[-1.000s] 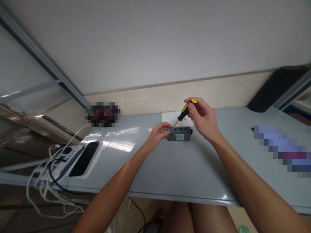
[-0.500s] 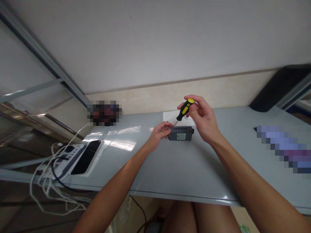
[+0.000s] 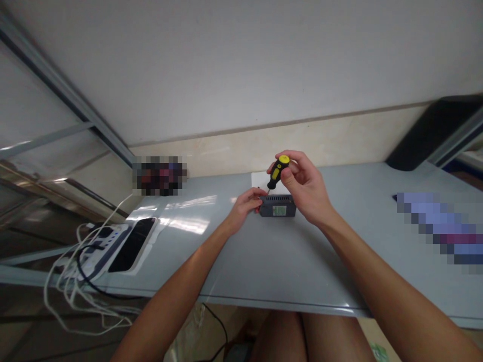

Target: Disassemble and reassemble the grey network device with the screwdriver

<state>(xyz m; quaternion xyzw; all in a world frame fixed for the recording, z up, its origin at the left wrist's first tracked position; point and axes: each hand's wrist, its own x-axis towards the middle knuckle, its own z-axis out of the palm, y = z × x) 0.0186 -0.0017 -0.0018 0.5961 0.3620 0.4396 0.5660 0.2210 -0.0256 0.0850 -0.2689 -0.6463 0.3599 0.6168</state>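
A dark grey box-shaped device [image 3: 267,208] with a vent slot row and a greenish label stands on the grey table. My left hand [image 3: 247,203] grips its left end, with thumb and fingers closed on it. In my right hand [image 3: 304,186] is a black-and-yellow screwdriver [image 3: 277,172], held by the handle and tilted slightly. Its shaft points down at the device's upper left edge, close to my left fingertips; the tip itself is hidden. Behind the device lies a white sheet or flat white object [image 3: 259,178], partly covered by my right hand.
A power strip [image 3: 109,246] with tangled white and black cables [image 3: 68,281] sits at the table's left edge, beside a phone [image 3: 134,246]. A black cylinder [image 3: 415,133] stands at the back right. Blurred-out items lie at back left and right. A wall rises behind the table [image 3: 264,266].
My right hand and the screwdriver have moved left, and the screwdriver stands more upright, its shaft showing less. My left hand still holds the device. The view has shifted slightly.
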